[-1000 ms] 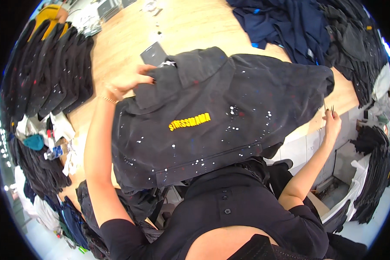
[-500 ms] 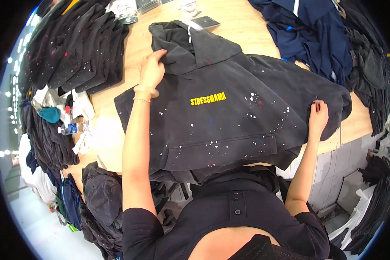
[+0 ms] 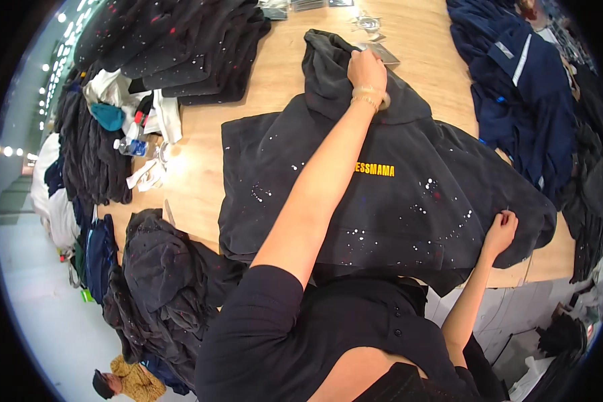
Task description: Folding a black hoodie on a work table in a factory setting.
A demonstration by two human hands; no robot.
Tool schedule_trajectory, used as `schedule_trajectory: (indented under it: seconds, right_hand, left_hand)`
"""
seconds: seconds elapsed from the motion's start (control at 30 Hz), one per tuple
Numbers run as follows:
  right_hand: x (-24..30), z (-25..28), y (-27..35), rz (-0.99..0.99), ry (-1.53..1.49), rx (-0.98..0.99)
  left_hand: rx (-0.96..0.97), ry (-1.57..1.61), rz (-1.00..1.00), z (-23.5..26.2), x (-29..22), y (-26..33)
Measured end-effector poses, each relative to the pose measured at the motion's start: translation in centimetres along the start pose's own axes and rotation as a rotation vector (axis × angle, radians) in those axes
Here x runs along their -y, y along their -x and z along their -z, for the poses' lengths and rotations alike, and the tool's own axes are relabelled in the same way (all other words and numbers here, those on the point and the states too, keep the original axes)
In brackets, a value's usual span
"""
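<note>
Checking the head view, I find a dark hoodie point(image 3: 402, 218) lying front-up on the table point(image 3: 197, 151), directly before the person point(image 3: 345, 318). The left hand point(image 3: 367, 72) curls at the hood point(image 3: 328, 74), beside a card tag point(image 3: 389, 55); the right hand point(image 3: 501, 231) curls at a sleeve point(image 3: 532, 224). Whether either grips cloth, I cannot tell. Both placements seemingly steady the cloth. The hood points away from the person; the longest spread runs crosswise.

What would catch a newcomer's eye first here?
Probably the big dark hoodie spread mid-table, flecked with white and bearing yellow lettering partly hidden behind the left forearm. The left hand is at its hood, the right hand by the sleeve at picture right. Next, a navy clothing heap, upper right.
</note>
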State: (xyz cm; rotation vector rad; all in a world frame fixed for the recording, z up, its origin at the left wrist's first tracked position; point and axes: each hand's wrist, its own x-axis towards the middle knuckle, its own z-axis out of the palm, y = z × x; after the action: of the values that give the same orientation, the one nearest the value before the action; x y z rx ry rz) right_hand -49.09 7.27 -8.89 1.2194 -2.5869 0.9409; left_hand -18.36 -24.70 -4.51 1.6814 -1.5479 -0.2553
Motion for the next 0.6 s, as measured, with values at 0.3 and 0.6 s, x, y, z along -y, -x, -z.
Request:
schedule_trajectory:
  seconds: [0.3,0.6]
  right_hand:
    - [0.1,-0.7,-0.4,0.026,-0.005,0.0]
    - [0.3,0.3,-0.4,-0.007,0.015,0.005]
  left_hand:
    - [0.753,0.965,0.029,14.6,5.8,11.8]
    - [0.084,0.353,0.216,10.9,7.7,0.5]
